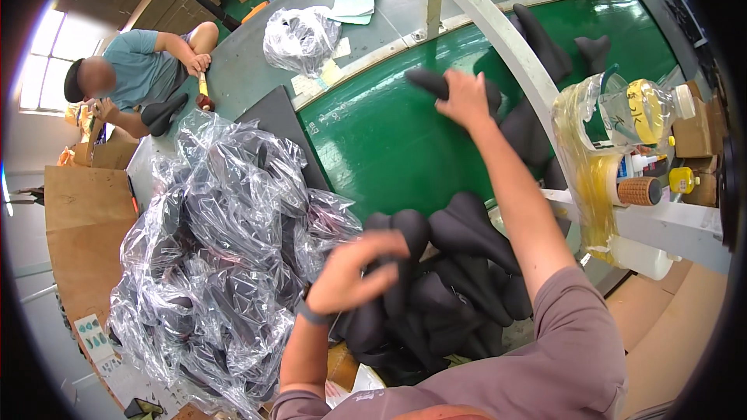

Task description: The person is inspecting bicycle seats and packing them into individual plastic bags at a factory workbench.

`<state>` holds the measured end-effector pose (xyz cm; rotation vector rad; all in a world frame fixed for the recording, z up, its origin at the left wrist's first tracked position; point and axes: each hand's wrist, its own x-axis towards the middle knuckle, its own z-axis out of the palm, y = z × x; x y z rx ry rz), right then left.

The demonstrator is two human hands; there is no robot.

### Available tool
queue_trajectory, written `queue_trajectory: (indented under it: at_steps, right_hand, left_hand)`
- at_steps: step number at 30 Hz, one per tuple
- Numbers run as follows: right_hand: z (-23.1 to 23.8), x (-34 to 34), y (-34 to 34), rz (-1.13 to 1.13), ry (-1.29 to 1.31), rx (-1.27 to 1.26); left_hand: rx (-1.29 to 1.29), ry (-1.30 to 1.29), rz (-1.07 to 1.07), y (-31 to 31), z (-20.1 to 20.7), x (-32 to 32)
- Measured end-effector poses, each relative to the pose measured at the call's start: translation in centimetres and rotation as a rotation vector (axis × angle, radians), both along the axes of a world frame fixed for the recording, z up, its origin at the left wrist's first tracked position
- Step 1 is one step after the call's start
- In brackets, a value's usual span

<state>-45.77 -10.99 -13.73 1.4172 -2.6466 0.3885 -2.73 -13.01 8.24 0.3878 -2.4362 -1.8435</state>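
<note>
My right hand (465, 99) reaches out over the green conveyor belt (366, 140), its fingers closed over a black bicycle saddle (425, 82). The saddle's narrow nose points left, and part of it is hidden under the hand. Slightly blurred, my left hand (354, 272) hovers by a heap of black saddles (436, 295) close to my body. Its fingers are stretched with a gap to the thumb, and nothing shows in them. More saddles, such as the long one (542, 43), lie farther along the belt.
Left of me is a big pile of saddles in clear plastic bags (226, 257). A white metal frame (506, 39) arches over the belt, with a taped-on plastic bottle (634, 113). Across the table a person (148, 70) holds a hammer-like tool (204, 93) and a saddle.
</note>
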Motion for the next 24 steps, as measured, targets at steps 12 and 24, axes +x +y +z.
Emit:
queue_trajectory:
  at_steps: [12, 24]
  right_hand:
    - [18.1, 14.1, 17.2, 0.151, -1.085, 0.084]
    - [3.3, 1.0, 10.9, -0.465, -0.354, 0.047]
  left_hand:
    - [-0.551, -0.425, -0.351, -2.5, -8.9, -7.2]
    - [-0.006, -0.761, -0.079, 5.9, 2.4, 13.4]
